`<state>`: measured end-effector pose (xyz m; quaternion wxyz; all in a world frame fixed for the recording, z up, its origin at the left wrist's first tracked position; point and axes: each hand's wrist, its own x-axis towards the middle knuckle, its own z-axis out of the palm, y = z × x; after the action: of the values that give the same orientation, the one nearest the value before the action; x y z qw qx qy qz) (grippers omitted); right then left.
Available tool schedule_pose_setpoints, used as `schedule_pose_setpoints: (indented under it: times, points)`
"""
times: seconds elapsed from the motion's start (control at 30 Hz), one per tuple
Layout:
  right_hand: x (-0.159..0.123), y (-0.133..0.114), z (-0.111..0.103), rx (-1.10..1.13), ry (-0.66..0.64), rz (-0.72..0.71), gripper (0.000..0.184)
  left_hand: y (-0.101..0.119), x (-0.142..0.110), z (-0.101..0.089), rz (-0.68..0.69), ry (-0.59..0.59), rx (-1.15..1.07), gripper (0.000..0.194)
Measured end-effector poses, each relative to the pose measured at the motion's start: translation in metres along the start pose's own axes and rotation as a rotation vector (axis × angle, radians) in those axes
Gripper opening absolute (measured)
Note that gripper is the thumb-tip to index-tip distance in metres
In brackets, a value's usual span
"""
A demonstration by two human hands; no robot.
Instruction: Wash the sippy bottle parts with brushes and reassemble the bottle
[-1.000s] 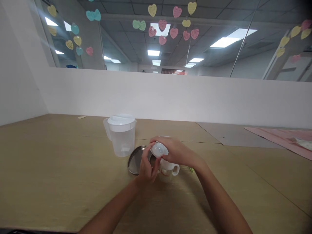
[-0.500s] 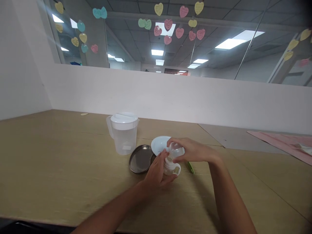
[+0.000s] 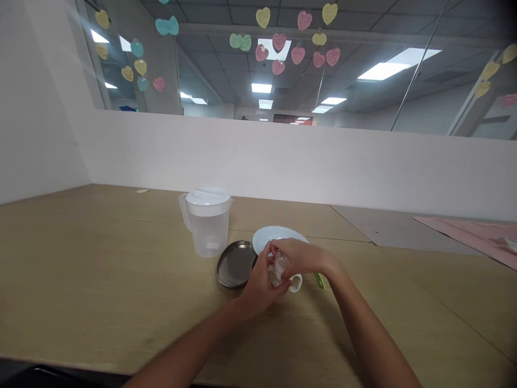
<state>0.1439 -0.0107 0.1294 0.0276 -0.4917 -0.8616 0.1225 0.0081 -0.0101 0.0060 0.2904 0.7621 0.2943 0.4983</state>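
My left hand [image 3: 258,283] and my right hand [image 3: 302,256] close around a small two-handled plastic cup [image 3: 279,268] with a clear dome top, held tilted above the table. One white handle [image 3: 297,283] sticks out below my right fingers. Much of the cup is hidden by my fingers. Just behind my hands lies a white plate [image 3: 278,235], and to their left is an oval steel tray [image 3: 234,264]. A clear plastic pitcher [image 3: 208,231] with a white lid stands further left. A small green object [image 3: 319,280] lies by my right wrist.
A low white wall [image 3: 283,161] runs behind the wooden tabletop [image 3: 121,280]. At the right lie a grey board [image 3: 388,231] and a pink mat [image 3: 464,234] with something pale on it. Paper hearts hang from the ceiling beyond the wall.
The clear dome now sits on the cup, and both hands have lifted and tilted it. My hands have moved off the plate, which now shows fully. The view has shifted slightly.
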Motion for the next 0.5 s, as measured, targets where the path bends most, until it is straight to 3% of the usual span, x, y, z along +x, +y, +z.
schedule_pose_setpoints:
  times: [0.23, 0.5]
  points:
    - [0.0037, -0.0014, 0.0070, -0.059, 0.007, 0.065, 0.044, -0.0023, -0.0022, 0.0019, 0.038, 0.008, 0.077, 0.083]
    - [0.0033, 0.0031, 0.0040, -0.005, 0.013, 0.027, 0.044, -0.0022, -0.0009, -0.0023, 0.016, -0.029, 0.233, 0.085]
